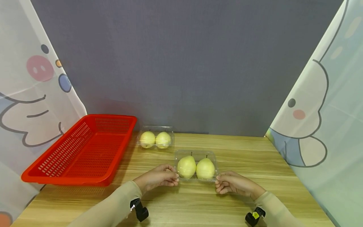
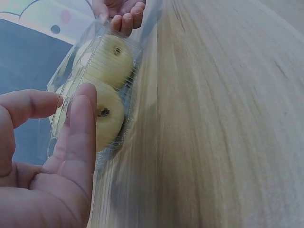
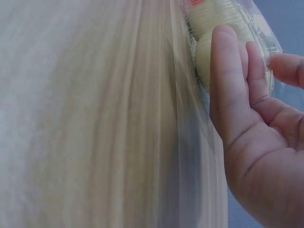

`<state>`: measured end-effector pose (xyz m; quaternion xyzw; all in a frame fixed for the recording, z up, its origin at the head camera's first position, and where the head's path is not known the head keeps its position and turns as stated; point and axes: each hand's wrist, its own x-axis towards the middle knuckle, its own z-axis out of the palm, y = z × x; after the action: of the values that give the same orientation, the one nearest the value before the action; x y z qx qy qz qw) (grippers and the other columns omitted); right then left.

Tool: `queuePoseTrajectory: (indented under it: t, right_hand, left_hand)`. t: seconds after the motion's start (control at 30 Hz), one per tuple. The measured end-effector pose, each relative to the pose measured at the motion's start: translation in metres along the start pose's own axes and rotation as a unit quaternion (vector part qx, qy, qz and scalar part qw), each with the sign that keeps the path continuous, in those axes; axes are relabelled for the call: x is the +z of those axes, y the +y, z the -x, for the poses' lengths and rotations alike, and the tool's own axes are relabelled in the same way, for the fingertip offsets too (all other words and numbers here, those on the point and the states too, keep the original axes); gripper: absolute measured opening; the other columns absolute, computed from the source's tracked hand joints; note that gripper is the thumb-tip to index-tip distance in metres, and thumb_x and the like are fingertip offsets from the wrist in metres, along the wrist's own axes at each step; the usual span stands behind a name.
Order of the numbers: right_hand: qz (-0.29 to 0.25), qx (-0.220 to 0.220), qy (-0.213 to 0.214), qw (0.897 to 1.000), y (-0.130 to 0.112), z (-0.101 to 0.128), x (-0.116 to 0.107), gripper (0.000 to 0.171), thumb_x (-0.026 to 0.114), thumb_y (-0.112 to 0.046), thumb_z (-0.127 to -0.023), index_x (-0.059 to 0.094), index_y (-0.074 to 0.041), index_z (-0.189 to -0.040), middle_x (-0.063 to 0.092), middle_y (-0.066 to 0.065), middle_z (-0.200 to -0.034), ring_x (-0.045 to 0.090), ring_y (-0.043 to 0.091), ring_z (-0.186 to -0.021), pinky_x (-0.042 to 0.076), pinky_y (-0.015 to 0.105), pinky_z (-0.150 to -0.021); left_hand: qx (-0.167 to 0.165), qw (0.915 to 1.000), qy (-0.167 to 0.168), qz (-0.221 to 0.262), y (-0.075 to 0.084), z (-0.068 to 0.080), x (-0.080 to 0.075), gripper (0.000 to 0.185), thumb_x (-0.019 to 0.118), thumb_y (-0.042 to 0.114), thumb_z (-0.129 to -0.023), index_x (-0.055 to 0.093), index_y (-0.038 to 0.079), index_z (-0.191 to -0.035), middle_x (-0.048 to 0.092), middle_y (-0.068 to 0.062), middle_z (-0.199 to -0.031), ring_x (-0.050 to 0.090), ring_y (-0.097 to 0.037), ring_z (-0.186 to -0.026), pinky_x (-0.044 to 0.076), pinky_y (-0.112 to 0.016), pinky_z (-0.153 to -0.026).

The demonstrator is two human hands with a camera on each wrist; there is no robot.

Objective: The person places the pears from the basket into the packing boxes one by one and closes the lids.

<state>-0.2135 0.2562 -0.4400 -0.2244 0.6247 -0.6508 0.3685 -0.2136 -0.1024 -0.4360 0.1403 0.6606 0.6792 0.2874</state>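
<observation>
Two yellow-green pears [image 1: 186,167] sit side by side, stems away from me, in a clear plastic clamshell box [image 1: 210,153] at the middle of the table. My left hand [image 1: 158,177] pinches the near left corner of its rim between thumb and fingers. At the near right corner, my right hand [image 1: 234,183] pinches the same rim. The left wrist view shows the thumb and fingers of my left hand [image 2: 61,156] on either side of the clear edge. In the right wrist view, the fingers of my right hand [image 3: 256,109] partly hide the pears.
A second clear box [image 1: 156,128] with two more pale yellow fruits stands farther back, near the grey backdrop [image 1: 187,69]. Left of it lies a large red plastic basket [image 1: 71,180] with slotted walls. Printed cloths [image 1: 306,126] flank the wooden table [image 1: 195,205].
</observation>
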Motion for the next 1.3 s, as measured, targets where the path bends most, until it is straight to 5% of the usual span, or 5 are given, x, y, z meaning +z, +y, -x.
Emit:
queuePoseTrajectory:
  t: [0.73, 1.0, 1.3]
  right_hand:
    - [0.007, 0.001, 0.002, 1.0, 0.001, 0.0, -0.002, 0.023, 0.042, -0.014, -0.108, 0.061, -0.001, -0.105, 0.064, 0.007, -0.101, 0.067, 0.014, -0.091, 0.057, 0.028, -0.084]
    - [0.058, 0.019, 0.048, 0.997, -0.002, 0.0, -0.001, 0.025, 0.047, -0.017, -0.106, 0.059, 0.005, -0.106, 0.063, 0.01, -0.099, 0.067, 0.018, -0.089, 0.058, 0.031, -0.081]
    - [0.152, 0.032, 0.115, 0.981, -0.01, 0.002, 0.004, 0.034, 0.053, -0.022, -0.103, 0.049, 0.009, -0.115, 0.06, 0.018, -0.103, 0.064, 0.028, -0.092, 0.057, 0.034, -0.08]
  left_hand:
    - [-0.006, 0.9999, -0.001, -0.013, 0.003, 0.0, -0.001, 0.03, 0.062, 0.007, -0.095, 0.047, -0.006, -0.116, 0.067, -0.02, -0.103, 0.069, -0.02, -0.088, 0.057, -0.028, -0.082]
    - [0.007, 0.9988, 0.011, -0.047, 0.002, -0.001, -0.003, 0.046, 0.062, 0.009, -0.095, 0.038, -0.011, -0.128, 0.07, -0.022, -0.102, 0.07, -0.022, -0.087, 0.058, -0.034, -0.08]
    - [0.011, 0.9977, 0.016, -0.065, 0.001, -0.003, -0.004, 0.049, 0.064, 0.011, -0.095, 0.039, -0.012, -0.13, 0.071, -0.021, -0.101, 0.07, -0.023, -0.086, 0.058, -0.034, -0.078]
